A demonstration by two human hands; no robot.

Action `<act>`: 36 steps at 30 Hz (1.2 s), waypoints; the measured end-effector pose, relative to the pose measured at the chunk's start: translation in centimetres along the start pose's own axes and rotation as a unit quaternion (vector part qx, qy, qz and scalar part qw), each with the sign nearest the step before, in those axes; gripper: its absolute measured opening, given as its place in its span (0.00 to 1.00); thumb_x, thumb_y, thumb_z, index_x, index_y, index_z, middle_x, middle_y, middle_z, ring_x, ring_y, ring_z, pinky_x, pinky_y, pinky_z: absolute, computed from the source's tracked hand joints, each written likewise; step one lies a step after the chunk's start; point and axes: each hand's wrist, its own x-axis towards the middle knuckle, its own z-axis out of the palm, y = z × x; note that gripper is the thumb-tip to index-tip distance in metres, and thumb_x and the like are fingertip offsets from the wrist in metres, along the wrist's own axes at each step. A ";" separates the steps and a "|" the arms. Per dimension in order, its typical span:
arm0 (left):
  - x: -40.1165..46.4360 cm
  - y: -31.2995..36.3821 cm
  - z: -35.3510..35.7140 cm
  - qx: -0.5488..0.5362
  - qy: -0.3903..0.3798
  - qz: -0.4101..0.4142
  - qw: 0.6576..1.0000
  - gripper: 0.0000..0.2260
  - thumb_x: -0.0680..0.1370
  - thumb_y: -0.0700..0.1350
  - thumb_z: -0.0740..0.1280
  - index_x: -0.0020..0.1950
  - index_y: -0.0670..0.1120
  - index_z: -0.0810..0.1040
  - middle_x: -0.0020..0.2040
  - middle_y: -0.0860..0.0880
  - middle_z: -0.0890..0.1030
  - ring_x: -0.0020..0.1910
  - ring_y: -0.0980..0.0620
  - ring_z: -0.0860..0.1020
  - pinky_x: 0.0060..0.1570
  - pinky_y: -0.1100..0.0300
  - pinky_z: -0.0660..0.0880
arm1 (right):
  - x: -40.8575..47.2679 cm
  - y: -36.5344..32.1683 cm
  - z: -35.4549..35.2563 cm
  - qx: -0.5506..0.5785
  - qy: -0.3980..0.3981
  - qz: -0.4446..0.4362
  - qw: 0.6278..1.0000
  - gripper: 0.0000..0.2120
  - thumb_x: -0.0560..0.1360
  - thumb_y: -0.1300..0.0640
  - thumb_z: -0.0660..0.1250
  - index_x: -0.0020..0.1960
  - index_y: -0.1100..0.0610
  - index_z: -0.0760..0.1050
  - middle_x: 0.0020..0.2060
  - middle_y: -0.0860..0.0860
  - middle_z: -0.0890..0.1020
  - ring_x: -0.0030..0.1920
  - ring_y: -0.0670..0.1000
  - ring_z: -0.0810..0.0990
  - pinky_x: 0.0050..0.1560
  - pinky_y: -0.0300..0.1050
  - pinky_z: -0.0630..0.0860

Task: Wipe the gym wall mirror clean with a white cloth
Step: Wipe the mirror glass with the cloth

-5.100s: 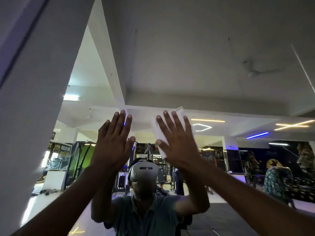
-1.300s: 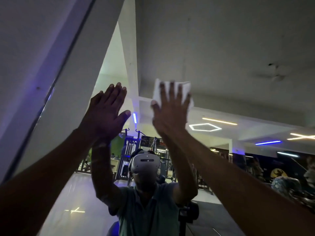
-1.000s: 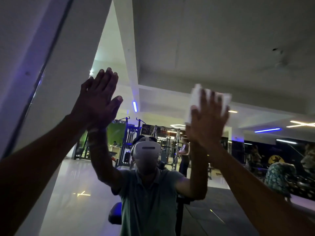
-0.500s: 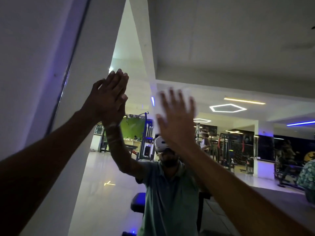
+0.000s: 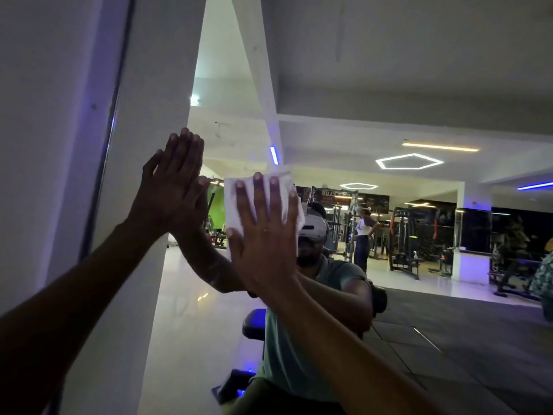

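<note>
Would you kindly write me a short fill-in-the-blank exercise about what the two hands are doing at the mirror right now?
1. The right hand presses a white ____ against the mirror.
2. The left hand lies flat on the glass and holds ____.
3. The cloth sits to the ____ of the left hand.
4. The right hand's fingers are ____, not curled.

Missing words: cloth; nothing; right; straight

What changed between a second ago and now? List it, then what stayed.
The right hand swept the white cloth left across the mirror, from out on the right back to beside the left hand. Nothing was picked up or let go. Unchanged: the right hand's straight fingers press the cloth to the glass, and the left hand rests flat and bare on the mirror near its left edge.
</note>
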 end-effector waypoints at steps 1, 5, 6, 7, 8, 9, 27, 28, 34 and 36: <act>-0.4 0.1 -0.1 0.000 -0.002 -0.009 1.000 0.32 0.85 0.57 0.45 0.86 0.42 0.53 0.85 0.41 0.54 0.85 0.43 0.53 0.78 0.42 0.57 | -0.7 1.1 -0.3 0.001 0.005 -0.015 1.000 0.36 0.83 0.42 0.58 0.87 0.54 0.54 0.86 0.57 0.52 0.86 0.60 0.48 0.82 0.70 0.45; -3.6 3.4 -0.1 -0.054 -0.025 -0.079 0.995 0.41 0.82 0.69 0.42 0.86 0.42 0.49 0.86 0.40 0.49 0.85 0.42 0.48 0.80 0.43 0.49 | -7.4 8.2 -2.1 -0.020 0.039 0.139 0.989 0.34 0.84 0.45 0.56 0.86 0.56 0.55 0.86 0.56 0.54 0.86 0.58 0.52 0.82 0.68 0.49; -4.7 4.7 0.0 -0.067 -0.027 -0.094 0.993 0.42 0.82 0.70 0.45 0.86 0.41 0.49 0.86 0.39 0.48 0.85 0.40 0.47 0.81 0.42 0.47 | -9.8 9.5 -2.5 -0.030 0.042 0.186 0.981 0.34 0.84 0.45 0.56 0.86 0.56 0.54 0.86 0.56 0.54 0.85 0.59 0.52 0.82 0.69 0.50; -5.9 5.9 0.0 -0.070 -0.025 -0.105 0.992 0.42 0.81 0.69 0.49 0.86 0.41 0.49 0.86 0.38 0.48 0.85 0.39 0.46 0.81 0.41 0.47 | -12.1 9.9 -2.7 -0.037 0.039 0.226 0.973 0.34 0.85 0.45 0.55 0.86 0.56 0.53 0.86 0.57 0.53 0.85 0.61 0.52 0.81 0.70 0.51; -6.9 6.9 0.1 -0.067 -0.021 -0.109 0.992 0.42 0.81 0.67 0.52 0.86 0.42 0.50 0.86 0.37 0.47 0.85 0.39 0.46 0.81 0.40 0.47 | -13.9 9.2 -2.6 -0.039 0.031 0.260 0.964 0.34 0.85 0.44 0.54 0.87 0.56 0.52 0.86 0.57 0.52 0.85 0.62 0.51 0.81 0.72 0.51; -7.7 7.6 0.1 -0.060 -0.020 -0.106 0.992 0.41 0.81 0.65 0.53 0.86 0.42 0.50 0.86 0.37 0.47 0.85 0.38 0.46 0.81 0.39 0.48 | -14.8 7.8 -2.1 -0.036 0.021 0.282 0.959 0.35 0.84 0.43 0.53 0.87 0.56 0.51 0.86 0.58 0.51 0.85 0.63 0.50 0.80 0.73 0.51; -22.6 9.5 -0.9 -0.051 -0.082 -0.060 0.994 0.36 0.84 0.59 0.54 0.85 0.39 0.52 0.86 0.37 0.49 0.85 0.39 0.49 0.81 0.39 0.52 | -23.8 3.7 -0.4 -0.029 -0.064 0.293 0.954 0.38 0.83 0.41 0.53 0.87 0.54 0.48 0.86 0.59 0.49 0.85 0.65 0.48 0.80 0.74 0.49; -23.4 9.8 -0.9 -0.048 -0.084 -0.067 0.993 0.36 0.84 0.59 0.54 0.85 0.38 0.52 0.85 0.37 0.49 0.85 0.39 0.50 0.81 0.39 0.52 | -23.6 1.8 0.1 -0.016 -0.065 0.279 0.958 0.39 0.82 0.41 0.54 0.87 0.54 0.47 0.86 0.59 0.48 0.85 0.65 0.48 0.81 0.74 0.47; -26.2 9.4 -1.1 -0.038 -0.090 -0.038 0.994 0.33 0.85 0.55 0.53 0.85 0.38 0.54 0.86 0.38 0.51 0.85 0.38 0.53 0.79 0.38 0.57 | -22.8 -4.4 1.1 0.017 -0.125 0.027 0.992 0.36 0.85 0.40 0.56 0.87 0.51 0.46 0.87 0.56 0.46 0.86 0.62 0.45 0.82 0.70 0.40; -27.9 9.8 -1.4 -0.049 -0.100 -0.054 0.992 0.33 0.85 0.56 0.51 0.85 0.38 0.54 0.85 0.38 0.52 0.85 0.38 0.53 0.79 0.37 0.57 | -24.3 -2.4 0.7 0.039 -0.112 0.037 0.992 0.35 0.85 0.43 0.56 0.87 0.50 0.48 0.87 0.54 0.48 0.86 0.60 0.47 0.83 0.68 0.42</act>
